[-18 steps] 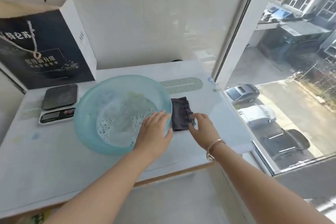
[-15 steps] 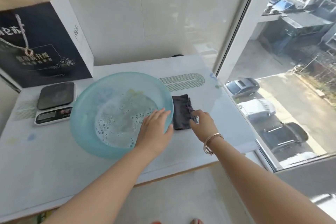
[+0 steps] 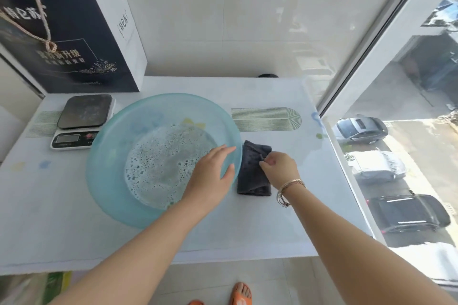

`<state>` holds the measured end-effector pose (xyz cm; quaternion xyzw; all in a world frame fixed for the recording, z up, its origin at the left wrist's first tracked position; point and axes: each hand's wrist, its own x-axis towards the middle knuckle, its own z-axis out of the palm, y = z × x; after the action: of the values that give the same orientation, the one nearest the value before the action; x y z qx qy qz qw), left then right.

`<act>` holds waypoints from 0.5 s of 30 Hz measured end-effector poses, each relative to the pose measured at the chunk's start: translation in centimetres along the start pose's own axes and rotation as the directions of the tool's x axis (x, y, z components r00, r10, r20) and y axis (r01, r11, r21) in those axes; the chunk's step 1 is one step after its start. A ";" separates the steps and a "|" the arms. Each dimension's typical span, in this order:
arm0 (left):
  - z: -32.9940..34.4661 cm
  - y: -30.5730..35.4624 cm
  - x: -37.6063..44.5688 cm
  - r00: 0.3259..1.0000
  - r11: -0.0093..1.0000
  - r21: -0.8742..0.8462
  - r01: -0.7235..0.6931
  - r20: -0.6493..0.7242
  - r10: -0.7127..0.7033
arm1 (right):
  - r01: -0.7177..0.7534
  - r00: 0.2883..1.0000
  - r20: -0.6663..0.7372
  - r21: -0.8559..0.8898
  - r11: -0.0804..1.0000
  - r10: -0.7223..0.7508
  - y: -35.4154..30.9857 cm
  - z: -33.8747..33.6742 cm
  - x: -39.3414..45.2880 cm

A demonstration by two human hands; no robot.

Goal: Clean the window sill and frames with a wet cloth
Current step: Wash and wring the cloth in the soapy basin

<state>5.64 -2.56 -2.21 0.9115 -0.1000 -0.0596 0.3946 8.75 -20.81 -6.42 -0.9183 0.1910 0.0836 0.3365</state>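
A folded dark cloth is seen lying flat on the white tabletop, touching the right side of a blue basin of soapy water. The cloth's upper right edge is pinched by the right hand, thumb against curled fingers, in what is judged to be the start of a lift. The near right rim of the basin is touched by the left hand, its fingers straight and laid over the edge with the thumb outside, seemingly so that the basin is steadied while the cloth is brought across.

The cloth is judged to be not yet wetted, so the cleaning proper appears not to have begun: neither the sill nor the window frame at right is touched by anything. The basin is set close to the frame, presumably so that the cloth can be dipped and carried over with little dripping.

A kitchen scale is placed behind the basin at left, just beside its rim, and a dark paper bag is stood against the wall behind it. Parked cars are visible through the glass below. A bracelet is worn on the right wrist, and an orange sandal is seen on the floor.
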 end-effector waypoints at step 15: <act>-11.1 2.9 2.5 0.995 0.794 -0.600 -0.096 -0.050 0.082 | 0.366 0.924 -0.161 0.641 0.675 -0.348 -18.5 -6.2 -7.4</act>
<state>9.79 2.73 7.37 0.7339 -0.1143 -0.0598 0.6668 9.64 -9.74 11.23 -0.7598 0.0293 -0.0680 0.6459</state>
